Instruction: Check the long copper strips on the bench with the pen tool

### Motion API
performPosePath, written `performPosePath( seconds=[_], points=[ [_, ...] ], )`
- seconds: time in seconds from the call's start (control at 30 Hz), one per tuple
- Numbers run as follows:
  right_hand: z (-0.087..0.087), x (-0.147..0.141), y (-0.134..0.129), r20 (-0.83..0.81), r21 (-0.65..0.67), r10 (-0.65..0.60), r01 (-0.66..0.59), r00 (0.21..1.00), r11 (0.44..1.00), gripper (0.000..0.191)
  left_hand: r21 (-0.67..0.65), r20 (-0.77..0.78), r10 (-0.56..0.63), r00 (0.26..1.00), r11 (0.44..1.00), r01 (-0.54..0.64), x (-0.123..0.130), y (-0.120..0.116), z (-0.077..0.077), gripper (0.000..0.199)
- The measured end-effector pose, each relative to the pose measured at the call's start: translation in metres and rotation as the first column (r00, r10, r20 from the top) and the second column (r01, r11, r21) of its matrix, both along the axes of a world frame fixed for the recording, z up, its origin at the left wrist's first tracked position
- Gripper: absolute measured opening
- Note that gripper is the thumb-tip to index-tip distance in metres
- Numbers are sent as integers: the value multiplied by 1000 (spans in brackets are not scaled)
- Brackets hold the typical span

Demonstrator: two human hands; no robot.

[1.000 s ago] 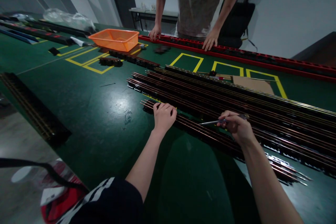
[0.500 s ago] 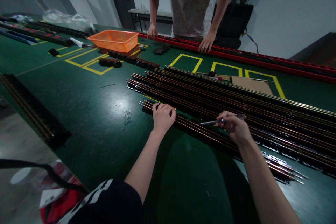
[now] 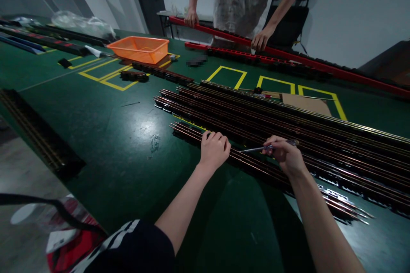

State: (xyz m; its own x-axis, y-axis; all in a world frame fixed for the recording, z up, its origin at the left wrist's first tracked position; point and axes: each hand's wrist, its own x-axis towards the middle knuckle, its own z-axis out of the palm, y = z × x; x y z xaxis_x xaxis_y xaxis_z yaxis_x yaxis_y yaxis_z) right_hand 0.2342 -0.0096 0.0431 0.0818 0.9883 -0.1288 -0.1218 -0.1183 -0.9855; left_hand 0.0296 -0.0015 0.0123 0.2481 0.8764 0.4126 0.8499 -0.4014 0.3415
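In front of me on the table lies a long black strip with copper-coloured rods running along it. My left hand is closed over this strip, left of its middle, fingers bent across the rods. A thin screwdriver is pinched in my right hand, its shaft pointing left. Its tip meets the strip just right of my left hand. Several similar strips with rods lie side by side just beyond, close to my right hand.
Across the green table a co-worker's hands hold a red rail above another red one. An orange basket stands at the back. Another black strip lies along the left edge; cardboard lies beyond the strips.
My left hand has slid right along the strip, closer to the screwdriver tip. My right hand has hardly moved. The co-worker has lifted one red rail off the other.
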Motion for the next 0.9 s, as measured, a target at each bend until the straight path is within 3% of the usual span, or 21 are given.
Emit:
performPosePath(
  seconds=[0.9],
  points=[
    [2, -13, -3, 26, 29, 96, -97, 995, 995, 10, 16, 14, 72, 997, 997, -73, -22, 13, -4, 25]
  ],
)
